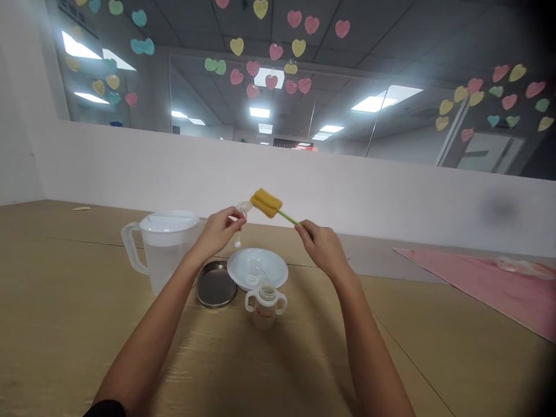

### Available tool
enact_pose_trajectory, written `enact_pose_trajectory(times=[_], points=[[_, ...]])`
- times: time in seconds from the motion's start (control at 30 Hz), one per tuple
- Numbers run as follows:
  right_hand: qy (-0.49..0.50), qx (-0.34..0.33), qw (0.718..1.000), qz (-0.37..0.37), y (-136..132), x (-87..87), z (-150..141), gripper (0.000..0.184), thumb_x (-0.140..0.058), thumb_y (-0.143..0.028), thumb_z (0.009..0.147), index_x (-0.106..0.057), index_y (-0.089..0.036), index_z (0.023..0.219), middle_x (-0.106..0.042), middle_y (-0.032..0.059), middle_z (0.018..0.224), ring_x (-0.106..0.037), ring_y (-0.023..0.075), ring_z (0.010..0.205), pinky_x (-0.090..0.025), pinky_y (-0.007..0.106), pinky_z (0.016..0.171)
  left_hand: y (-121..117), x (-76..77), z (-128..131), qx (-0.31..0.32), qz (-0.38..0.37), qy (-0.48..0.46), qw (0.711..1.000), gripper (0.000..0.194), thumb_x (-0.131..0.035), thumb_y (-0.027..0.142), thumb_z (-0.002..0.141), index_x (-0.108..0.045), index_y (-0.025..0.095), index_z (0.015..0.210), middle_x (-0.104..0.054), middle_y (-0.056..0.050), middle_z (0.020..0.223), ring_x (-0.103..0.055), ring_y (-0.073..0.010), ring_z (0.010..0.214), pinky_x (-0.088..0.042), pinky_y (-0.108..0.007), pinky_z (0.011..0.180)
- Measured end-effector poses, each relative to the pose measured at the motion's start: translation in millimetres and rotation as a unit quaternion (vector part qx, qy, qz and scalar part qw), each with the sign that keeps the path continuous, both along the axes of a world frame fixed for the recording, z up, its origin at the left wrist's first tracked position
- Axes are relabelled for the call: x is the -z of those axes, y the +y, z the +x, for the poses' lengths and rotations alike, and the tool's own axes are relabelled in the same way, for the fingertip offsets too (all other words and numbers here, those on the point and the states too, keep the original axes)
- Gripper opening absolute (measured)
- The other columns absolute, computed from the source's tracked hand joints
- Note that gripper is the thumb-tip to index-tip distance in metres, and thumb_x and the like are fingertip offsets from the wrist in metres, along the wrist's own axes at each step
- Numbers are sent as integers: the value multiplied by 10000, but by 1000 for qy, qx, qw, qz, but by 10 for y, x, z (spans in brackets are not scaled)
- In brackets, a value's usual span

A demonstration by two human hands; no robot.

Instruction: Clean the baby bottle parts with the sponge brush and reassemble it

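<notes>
Sponge brush point(266, 202) pinched in right hand point(324, 250), teat point(244, 207) held in left hand point(220, 233), both raised above bench point(278, 359), jug point(167, 246) at nine o'clock, bottle point(265, 308) at six.

Single head-worn view, set at the person's own position and facing forward and down across the counter point(452, 347) (left hand point(219, 231) and right hand point(324, 250) both close in frame), toward a white wall point(278, 174) ahead.

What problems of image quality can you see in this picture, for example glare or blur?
In the head view, the ceiling lights glare white, a grey smudge blurs the white wall, and the right edge darkens.
</notes>
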State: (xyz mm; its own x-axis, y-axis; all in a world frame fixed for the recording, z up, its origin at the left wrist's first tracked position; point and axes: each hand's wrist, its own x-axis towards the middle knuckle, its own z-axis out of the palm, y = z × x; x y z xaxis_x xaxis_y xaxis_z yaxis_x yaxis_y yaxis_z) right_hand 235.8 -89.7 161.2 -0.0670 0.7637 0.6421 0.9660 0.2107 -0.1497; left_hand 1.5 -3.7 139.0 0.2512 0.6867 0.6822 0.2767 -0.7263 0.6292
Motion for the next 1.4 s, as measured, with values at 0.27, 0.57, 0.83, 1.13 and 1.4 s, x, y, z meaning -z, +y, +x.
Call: enact_pose_trajectory(times=[0.27, 0.57, 0.83, 1.13, 1.4], points=[[37, -28, 996, -72, -209, -65, -14, 337, -339, -409, 902, -560, -204, 752, -528, -8, 608, -403, 118, 543, -246, 240, 519, 34, 40, 62, -33, 32, -47, 998, 236, -437, 395, 848, -515, 174, 874, -635, -34, 800, -611, -137, 680, -468, -261, 646], [25, -26, 986, -160, -267, -119, 69, 313, -366, -380, 880, -552, -196, 708, -555, 8, 677, -436, 134, 606, -269, 256, 549, 221, 169, -145, -226, -90, 346, 906, 258, -351, 290, 879, -559, 157, 954, -680, -91, 889, -618, -175, 762, -431, -257, 653], [51, -55, 978, -195, -234, -96, 127, 339, -358, -399, 878, -422, -190, 619, -427, -14, 603, -368, 116, 565, -267, 248, 530, 480, 494, -98, -192, -220, 518, 804, 172, -543, 183, 717, -673, 74, 691, -688, -168, 688, -640, -220, 623, -453, -260, 585], [48, -60, 974, -214, -218, -112, 141, 322, -352, -405, 876, -547, -192, 733, -454, -10, 616, -419, 133, 599, -299, 256, 569, 676, 829, -59, -169, -256, 572, 760, 86, -684, 133, 600, -689, 54, 635, -694, -184, 695, -651, -226, 622, -503, -276, 618], [56, -56, 973, -217, -210, -98, 145, 313, -355, -398, 866, -561, -190, 756, -464, -2, 614, -433, 143, 595, -302, 262, 563, 534, 727, -38, -192, -199, 524, 805, 218, -576, 236, 775, -672, 93, 909, -676, -207, 967, -650, -250, 893, -501, -328, 743]])
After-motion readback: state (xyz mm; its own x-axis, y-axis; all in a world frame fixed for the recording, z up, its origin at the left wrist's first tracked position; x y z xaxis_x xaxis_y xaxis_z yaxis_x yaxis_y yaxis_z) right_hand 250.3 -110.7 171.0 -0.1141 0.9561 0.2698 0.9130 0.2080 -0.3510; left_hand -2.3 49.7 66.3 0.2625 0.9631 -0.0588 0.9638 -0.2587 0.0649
